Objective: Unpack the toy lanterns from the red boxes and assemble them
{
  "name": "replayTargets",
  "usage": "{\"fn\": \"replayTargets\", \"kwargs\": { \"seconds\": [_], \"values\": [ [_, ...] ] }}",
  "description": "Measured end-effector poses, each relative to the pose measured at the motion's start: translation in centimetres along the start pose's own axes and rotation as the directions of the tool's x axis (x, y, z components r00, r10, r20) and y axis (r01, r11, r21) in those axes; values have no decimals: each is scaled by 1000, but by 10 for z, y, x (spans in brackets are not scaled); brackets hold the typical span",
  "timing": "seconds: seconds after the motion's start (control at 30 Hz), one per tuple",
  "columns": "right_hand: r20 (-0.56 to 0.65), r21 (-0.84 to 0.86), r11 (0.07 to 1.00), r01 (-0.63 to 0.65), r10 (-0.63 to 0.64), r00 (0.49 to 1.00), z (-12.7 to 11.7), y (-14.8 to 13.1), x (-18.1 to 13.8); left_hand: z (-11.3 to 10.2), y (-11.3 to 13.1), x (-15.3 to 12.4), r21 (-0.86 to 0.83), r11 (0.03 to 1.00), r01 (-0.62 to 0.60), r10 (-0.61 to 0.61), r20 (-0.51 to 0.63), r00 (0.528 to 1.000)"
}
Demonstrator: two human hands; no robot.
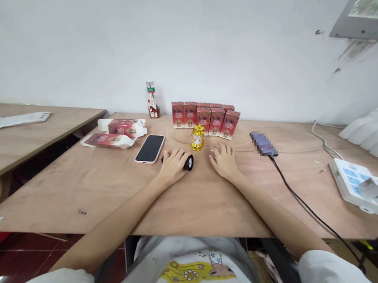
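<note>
nearest me is the white patterned shirt [191,270], at the table [197,205] edge. on the right, i see a white power strip [345,182] with plugs in it. i have the left hand [174,165] curled over a black rounded object [188,163] with a white end, grasping it on the tabletop. the right hand [224,159] is released, palm down with fingers spread, holding nothing. a dark-screened phone [150,149] lies just left of the left hand; a pixelated device [264,143] on a black cable lies right of the other. the gold lantern [197,138] stands upright just beyond and between the hands. past it, i find red boxes [216,121] standing grouped, opened cartons [109,140] lying to the left, and a labelled bottle [152,105] by the wall [176,37].
</note>
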State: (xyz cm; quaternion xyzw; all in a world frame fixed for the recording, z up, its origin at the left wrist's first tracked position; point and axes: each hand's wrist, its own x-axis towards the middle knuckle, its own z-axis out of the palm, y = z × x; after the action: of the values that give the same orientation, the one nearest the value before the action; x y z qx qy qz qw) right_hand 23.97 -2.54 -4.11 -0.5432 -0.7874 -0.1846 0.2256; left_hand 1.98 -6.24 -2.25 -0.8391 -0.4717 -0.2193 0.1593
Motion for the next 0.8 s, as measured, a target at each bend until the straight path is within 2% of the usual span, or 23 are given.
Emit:
{"fn": "replayTargets", "kwargs": {
  "seconds": [0.07, 0.13, 0.23, 0.33, 0.53, 0.8],
  "values": [
    [-102, 82, 993, 83, -75, 992, -3, -4, -1, -1, 0, 0, -36, 999, 14, -15, -9, 1000],
    [-223, 162, 968, 192, -154, 963, -7, -11, -3, -1, 0, 0, -85, 996, 10, -12, -22, 1000],
    [-382, 221, 899, 378, -277, 882, -12, -25, -8, -2, -1, -1, -178, 984, -31, 23, -44, 999],
    [-467, 191, 836, 515, -384, 796, -16, -33, -10, 0, -1, -2, -268, 962, -48, 35, -50, 998],
    [-548, 87, 803, 589, -455, 702, -19, -29, -7, 7, -4, -3, -453, 891, 30, -65, -61, 996],
    [-561, 59, 793, 607, -476, 677, -13, -32, -10, 6, -9, -2, -516, 853, -80, 50, -73, 996]
  ]
}}
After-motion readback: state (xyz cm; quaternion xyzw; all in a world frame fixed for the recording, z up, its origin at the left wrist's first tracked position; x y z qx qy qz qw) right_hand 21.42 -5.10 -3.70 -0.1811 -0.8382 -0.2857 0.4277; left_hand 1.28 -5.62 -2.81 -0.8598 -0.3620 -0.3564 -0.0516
